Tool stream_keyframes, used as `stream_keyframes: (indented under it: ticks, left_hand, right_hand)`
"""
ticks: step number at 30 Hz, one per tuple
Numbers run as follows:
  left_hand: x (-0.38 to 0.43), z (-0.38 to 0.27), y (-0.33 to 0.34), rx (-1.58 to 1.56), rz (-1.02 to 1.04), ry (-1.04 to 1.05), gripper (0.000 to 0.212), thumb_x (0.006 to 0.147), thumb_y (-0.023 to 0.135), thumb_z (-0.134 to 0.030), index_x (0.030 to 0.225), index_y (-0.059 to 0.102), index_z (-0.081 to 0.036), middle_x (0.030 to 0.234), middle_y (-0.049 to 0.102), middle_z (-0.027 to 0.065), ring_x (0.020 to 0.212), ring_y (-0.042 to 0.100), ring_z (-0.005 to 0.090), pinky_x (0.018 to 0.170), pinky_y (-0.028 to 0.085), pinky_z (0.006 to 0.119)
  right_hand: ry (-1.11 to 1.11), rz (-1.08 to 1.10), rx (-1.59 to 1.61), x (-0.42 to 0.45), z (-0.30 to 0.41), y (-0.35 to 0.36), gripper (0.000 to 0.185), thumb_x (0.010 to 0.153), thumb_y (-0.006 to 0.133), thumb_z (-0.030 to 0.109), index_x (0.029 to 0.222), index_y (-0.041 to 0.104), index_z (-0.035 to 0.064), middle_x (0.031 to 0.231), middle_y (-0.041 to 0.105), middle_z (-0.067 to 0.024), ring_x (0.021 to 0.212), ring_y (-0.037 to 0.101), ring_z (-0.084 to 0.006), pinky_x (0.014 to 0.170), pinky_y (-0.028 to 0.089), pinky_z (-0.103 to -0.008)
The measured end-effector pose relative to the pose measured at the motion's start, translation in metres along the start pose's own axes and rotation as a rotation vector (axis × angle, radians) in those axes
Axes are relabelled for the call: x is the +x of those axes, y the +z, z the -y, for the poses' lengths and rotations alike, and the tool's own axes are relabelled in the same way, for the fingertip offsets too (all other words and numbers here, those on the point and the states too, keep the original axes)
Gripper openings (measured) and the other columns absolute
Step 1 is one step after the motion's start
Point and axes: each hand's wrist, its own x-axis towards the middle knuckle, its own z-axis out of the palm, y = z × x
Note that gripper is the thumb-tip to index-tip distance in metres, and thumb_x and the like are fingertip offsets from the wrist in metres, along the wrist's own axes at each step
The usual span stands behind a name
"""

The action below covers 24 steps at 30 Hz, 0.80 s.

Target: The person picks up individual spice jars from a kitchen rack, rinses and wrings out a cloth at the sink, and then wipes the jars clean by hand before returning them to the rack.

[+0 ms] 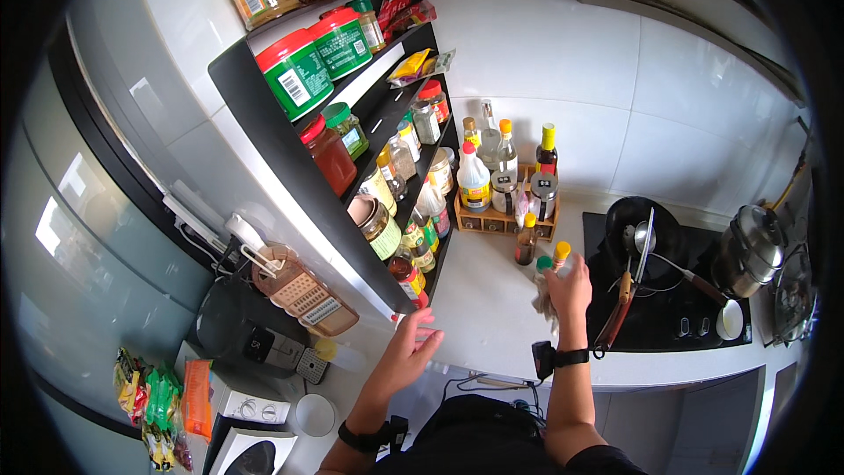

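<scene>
My right hand (570,285) is over the counter (471,307), with its fingers at a yellow-capped bottle (561,254). The hand hides most of that bottle, so a firm grip on it cannot be made out. Touching or just left of the fingers are a green-capped container (544,264) and a crumpled beige cloth (544,300). A small dark sauce bottle (525,243) with a yellow cap stands a little farther back. My left hand (410,351) is raised with fingers apart, holding nothing, near the lower end of the black spice shelf (316,181).
A wooden rack (471,224) with bottles and lidded glass jars stands against the tiled wall. On the right, a black cooktop (659,336) carries a wok (636,224), a steel pot (752,251) and a white bowl (729,320). A grater (310,297) hangs left of the shelf.
</scene>
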Motion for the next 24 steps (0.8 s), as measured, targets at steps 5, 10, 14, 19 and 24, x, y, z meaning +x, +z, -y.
stream_keyframes:
  ticks: [5,10,14,19,24]
  left_hand:
    - [-0.003,-0.013,-0.002,-0.057,0.05,0.058,0.066,0.128,0.08,-0.024,0.184,0.05,-0.005,0.175,0.065,0.0209,0.146,0.08,0.0296,0.115,0.068,0.045]
    - [-0.021,-0.027,-0.018,-0.07,0.071,0.016,0.067,0.127,0.081,-0.022,0.183,0.049,-0.002,0.179,0.061,0.0232,0.154,0.076,0.0322,0.121,0.068,0.047]
    - [-0.047,-0.023,-0.036,-0.083,0.002,0.019,0.066,0.126,0.082,-0.02,0.18,0.049,0.001,0.179,0.062,0.0228,0.154,0.077,0.0331,0.121,0.067,0.047]
    - [-0.07,0.001,-0.054,-0.1,-0.092,0.027,0.063,0.126,0.082,-0.017,0.178,0.051,0.0,0.176,0.064,0.022,0.15,0.079,0.0326,0.12,0.067,0.046]
    - [-0.081,0.017,-0.064,-0.114,-0.166,0.01,0.059,0.126,0.082,-0.016,0.175,0.055,-0.001,0.17,0.069,0.0201,0.147,0.081,0.0313,0.117,0.068,0.045]
  right_hand:
    - [-0.635,0.078,0.553,0.012,0.205,-0.095,0.064,0.101,0.106,0.039,0.151,0.087,0.0042,0.136,0.091,-0.0273,0.125,0.089,-0.0473,0.106,0.07,-0.0506]
    - [-1.022,0.187,0.469,0.023,0.387,-0.135,0.05,0.104,0.101,0.041,0.142,0.092,0.0097,0.128,0.091,-0.0243,0.116,0.089,-0.0467,0.101,0.071,-0.0563]
    - [-1.343,0.218,0.326,0.061,0.484,-0.108,0.079,0.101,0.103,0.035,0.172,0.075,0.0158,0.159,0.082,-0.0245,0.142,0.081,-0.0484,0.12,0.067,-0.0548]
    - [-1.438,0.546,0.155,0.091,0.548,-0.084,0.092,0.095,0.11,0.032,0.174,0.072,0.0029,0.16,0.082,-0.0267,0.148,0.08,-0.045,0.126,0.063,-0.05]
    - [-1.359,0.811,0.075,0.087,0.58,-0.091,0.09,0.093,0.111,0.031,0.167,0.074,-0.0046,0.145,0.089,-0.0279,0.137,0.085,-0.0453,0.121,0.066,-0.0498]
